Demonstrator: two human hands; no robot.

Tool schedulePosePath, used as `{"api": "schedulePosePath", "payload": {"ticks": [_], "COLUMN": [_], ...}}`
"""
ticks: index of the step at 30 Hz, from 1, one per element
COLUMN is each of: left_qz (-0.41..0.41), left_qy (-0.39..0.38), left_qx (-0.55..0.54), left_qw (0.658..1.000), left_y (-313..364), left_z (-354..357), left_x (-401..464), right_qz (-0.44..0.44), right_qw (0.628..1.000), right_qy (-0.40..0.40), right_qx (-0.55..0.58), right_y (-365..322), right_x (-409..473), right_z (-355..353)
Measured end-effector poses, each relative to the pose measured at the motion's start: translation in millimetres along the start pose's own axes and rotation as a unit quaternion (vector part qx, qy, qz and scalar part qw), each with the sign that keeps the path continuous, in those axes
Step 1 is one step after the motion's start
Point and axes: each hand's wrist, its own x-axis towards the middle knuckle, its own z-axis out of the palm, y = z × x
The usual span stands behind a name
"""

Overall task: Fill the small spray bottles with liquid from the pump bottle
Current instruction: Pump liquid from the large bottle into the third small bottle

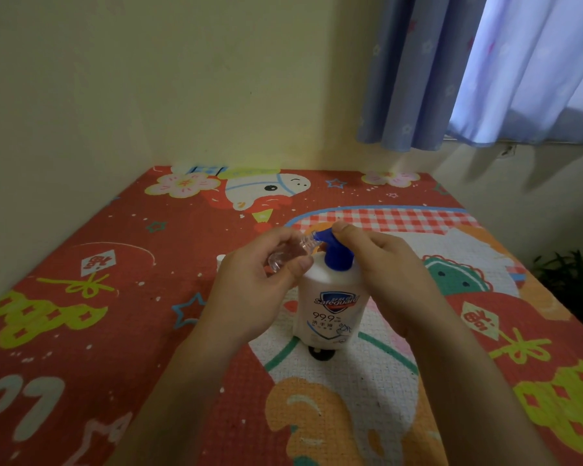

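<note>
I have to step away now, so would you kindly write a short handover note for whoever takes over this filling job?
Left hand: holds a small clear spray bottle, tilted, its open neck at the pump spout.
Right hand: rests on the blue pump head, fingers curled round it, thumb on top.
Pump bottle: upright on the patterned mat, between the hands.
Behind the left hand a small white object stands, mostly hidden; a dark object lies at the pump bottle's base.
Done: bottle uncapped and lined up. The fill level is unclear.
Left: pump, cap, then fill any others.
</note>
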Motion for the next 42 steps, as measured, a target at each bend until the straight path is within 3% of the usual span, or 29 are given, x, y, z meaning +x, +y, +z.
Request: {"api": "schedulePosePath", "payload": {"ticks": [16,42], "left_qz": [0.016,-0.005], "left_qy": [0.007,0.007], "left_qx": [-0.034,0.025], "left_qw": [0.999,1.000], "left_y": [15.3,12.6], "left_z": [0.7,-1.3], "left_x": [-1.5,-1.6], "right_qz": [0.032,0.034], "right_qw": [0.999,0.999], "right_qy": [0.012,0.002], "right_qx": [-0.001,0.000], "right_y": [0.0,-1.8], "right_x": [0.4,-1.0], "right_z": [5.6,-0.4]}}
